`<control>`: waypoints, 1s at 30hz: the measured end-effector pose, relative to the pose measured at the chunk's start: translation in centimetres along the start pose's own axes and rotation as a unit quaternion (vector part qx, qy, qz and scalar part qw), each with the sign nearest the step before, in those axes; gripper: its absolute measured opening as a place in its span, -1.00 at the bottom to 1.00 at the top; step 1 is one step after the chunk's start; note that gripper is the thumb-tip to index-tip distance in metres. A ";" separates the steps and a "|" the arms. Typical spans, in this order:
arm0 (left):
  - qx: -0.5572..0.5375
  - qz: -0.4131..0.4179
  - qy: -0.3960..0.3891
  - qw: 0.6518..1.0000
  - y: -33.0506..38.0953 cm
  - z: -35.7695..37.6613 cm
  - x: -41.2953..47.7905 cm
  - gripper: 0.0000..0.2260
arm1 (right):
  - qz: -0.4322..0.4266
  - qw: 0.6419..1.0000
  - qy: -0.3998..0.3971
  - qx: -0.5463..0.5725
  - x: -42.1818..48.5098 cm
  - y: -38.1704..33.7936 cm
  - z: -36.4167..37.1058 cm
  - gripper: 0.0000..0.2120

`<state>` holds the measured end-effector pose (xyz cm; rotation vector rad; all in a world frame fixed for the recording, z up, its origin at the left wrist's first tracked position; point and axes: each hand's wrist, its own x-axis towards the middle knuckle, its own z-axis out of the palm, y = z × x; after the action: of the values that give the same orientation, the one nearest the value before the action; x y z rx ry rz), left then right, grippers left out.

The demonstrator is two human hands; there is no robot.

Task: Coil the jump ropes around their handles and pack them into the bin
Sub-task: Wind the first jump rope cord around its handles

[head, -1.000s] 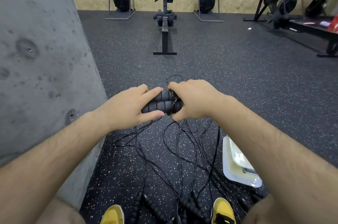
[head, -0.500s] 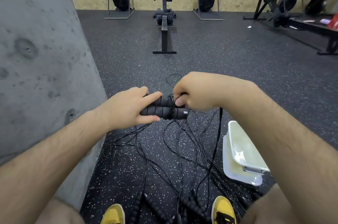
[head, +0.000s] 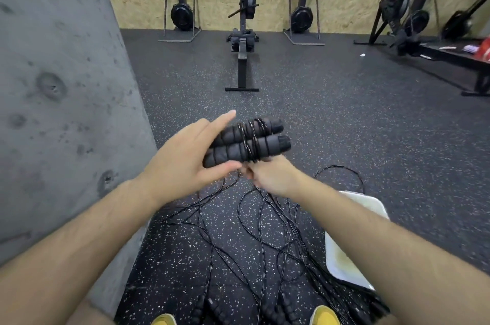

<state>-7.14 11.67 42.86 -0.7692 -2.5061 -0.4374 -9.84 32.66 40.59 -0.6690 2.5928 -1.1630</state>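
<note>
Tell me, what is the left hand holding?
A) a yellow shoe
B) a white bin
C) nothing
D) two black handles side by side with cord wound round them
D: the left hand grips two black handles lying side by side, with cord wrapped round both.

We see soft, even light, not very bright. Shadows are faint. The handles (head: 246, 143) in the middle look sharp, but the right hand (head: 270, 179) just under them is blurry. The machines (head: 408, 14) at 2 o'clock look smeared. The wall (head: 53, 86) at 9 o'clock bends, and our arms (head: 79, 258) look stretched at 5 and 7 o'clock.
</note>
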 end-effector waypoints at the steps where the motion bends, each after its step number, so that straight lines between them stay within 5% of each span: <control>1: 0.011 -0.021 0.006 1.000 -0.5 0.1 0.3 -0.28 | 0.011 1.000 0.006 -0.003 -0.4 -0.3 1.1 -0.72; 6: 0.124 -0.059 -0.031 0.990 -4.1 0.9 0.7 -0.31 | -0.021 0.983 -0.025 -0.182 -1.8 -2.0 3.2 -0.75; 11: 0.163 -0.003 -0.063 0.985 -5.1 1.9 0.1 -0.32 | -0.133 0.904 0.052 -0.402 -2.0 -3.0 -0.7 -0.73; 16: 0.132 0.048 -0.124 0.982 -4.1 2.4 -0.3 -0.31 | -0.245 0.849 0.119 -0.453 -1.1 -2.6 -4.0 -0.61; 21: 0.048 0.068 -0.143 0.986 -1.6 1.5 0.1 -0.29 | -0.259 0.878 0.172 -0.365 -0.6 -1.9 -6.1 -0.65; 25: -0.004 0.101 -0.152 0.983 -0.1 0.5 -0.3 -0.33 | -0.222 0.934 0.107 -0.257 -0.3 -1.5 -6.6 -0.72; 30: -0.112 0.079 -0.081 0.987 1.2 -0.9 -1.3 -0.40 | -0.138 0.986 0.004 0.094 -0.8 -1.7 -5.7 -0.89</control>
<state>-5.18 11.63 43.07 -1.1229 -2.5473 -0.6294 -10.70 35.76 45.63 -1.0054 2.4094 -1.4718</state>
